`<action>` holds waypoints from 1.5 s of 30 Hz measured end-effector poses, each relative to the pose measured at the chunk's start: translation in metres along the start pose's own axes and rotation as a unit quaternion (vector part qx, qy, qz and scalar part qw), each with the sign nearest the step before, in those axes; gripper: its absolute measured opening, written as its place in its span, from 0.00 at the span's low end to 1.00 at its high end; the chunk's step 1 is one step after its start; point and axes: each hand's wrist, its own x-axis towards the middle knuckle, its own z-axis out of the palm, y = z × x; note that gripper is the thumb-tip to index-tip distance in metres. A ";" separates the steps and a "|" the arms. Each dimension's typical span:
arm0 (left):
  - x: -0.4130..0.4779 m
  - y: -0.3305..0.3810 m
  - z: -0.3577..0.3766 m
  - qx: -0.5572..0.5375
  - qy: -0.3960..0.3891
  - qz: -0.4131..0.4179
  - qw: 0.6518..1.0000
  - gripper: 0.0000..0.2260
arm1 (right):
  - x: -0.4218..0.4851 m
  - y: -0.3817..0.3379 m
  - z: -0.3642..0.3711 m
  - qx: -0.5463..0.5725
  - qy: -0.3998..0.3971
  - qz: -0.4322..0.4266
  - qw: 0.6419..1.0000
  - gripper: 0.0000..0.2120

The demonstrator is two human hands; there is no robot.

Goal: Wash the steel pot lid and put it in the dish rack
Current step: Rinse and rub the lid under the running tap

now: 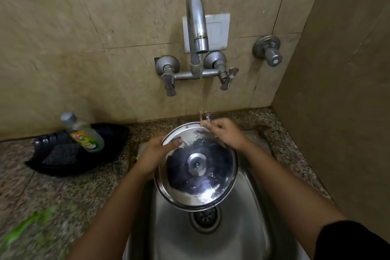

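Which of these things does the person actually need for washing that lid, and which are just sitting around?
In use:
round shiny steel pot lid
left hand gripping its rim
right hand rubbing its top edge
curved metal tap, running
steel sink

Lying about:
clear dish soap bottle with yellow-green label
dark scrub pad
black tray holding both
white wall switch plate

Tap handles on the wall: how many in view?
3. Left lever and right lever sit either side of the spout; a separate knob is further right on the wall. None looks hidden.
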 end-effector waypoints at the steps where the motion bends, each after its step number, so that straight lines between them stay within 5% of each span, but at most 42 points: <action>1: -0.003 -0.005 -0.001 -0.041 0.025 -0.010 0.999 0.07 | -0.005 0.010 0.000 0.032 0.039 0.014 0.999 0.30; 4: -0.009 -0.023 -0.004 -0.097 0.106 -0.040 0.989 0.07 | -0.026 0.029 0.012 0.033 0.165 0.051 0.984 0.23; 8: -0.021 -0.034 0.006 -0.117 0.192 -0.075 0.972 0.15 | -0.052 0.039 0.039 -0.250 0.313 0.038 0.915 0.11; 13: -0.032 -0.042 0.032 -0.168 0.141 -0.100 0.970 0.19 | -0.029 0.008 0.074 -0.408 0.162 -0.024 0.898 0.32; 17: -0.021 -0.037 0.038 -0.195 0.188 -0.121 0.955 0.19 | -0.052 -0.003 0.108 -0.411 -0.028 -0.183 0.893 0.28; 20: -0.010 -0.045 0.020 -0.220 0.204 -0.137 0.944 0.30 | -0.081 0.025 0.085 -0.445 -0.091 -0.211 0.866 0.28; 25: -0.020 -0.039 0.019 -0.182 0.235 -0.115 0.948 0.18 | -0.075 0.061 0.023 -0.500 0.040 -0.040 0.864 0.32; 29: -0.023 -0.041 0.035 -0.202 0.200 -0.123 0.951 0.19 | -0.031 0.026 0.039 -0.488 0.113 -0.021 0.865 0.34; 33: -0.016 -0.027 0.043 -0.189 0.201 -0.100 0.956 0.22 | -0.029 -0.004 0.077 -0.437 0.025 -0.133 0.889 0.33; 36: -0.011 -0.024 0.038 -0.191 0.214 -0.104 0.952 0.22 | -0.060 0.001 0.083 -0.444 -0.082 -0.249 0.857 0.28; 40: -0.013 -0.029 0.031 -0.194 0.242 -0.107 0.945 0.20 | -0.086 0.038 0.044 -0.476 -0.088 -0.207 0.850 0.28; 45: -0.018 -0.025 0.036 -0.180 0.258 -0.088 0.945 0.17 | -0.072 0.041 0.036 -0.483 0.017 -0.128 0.866 0.32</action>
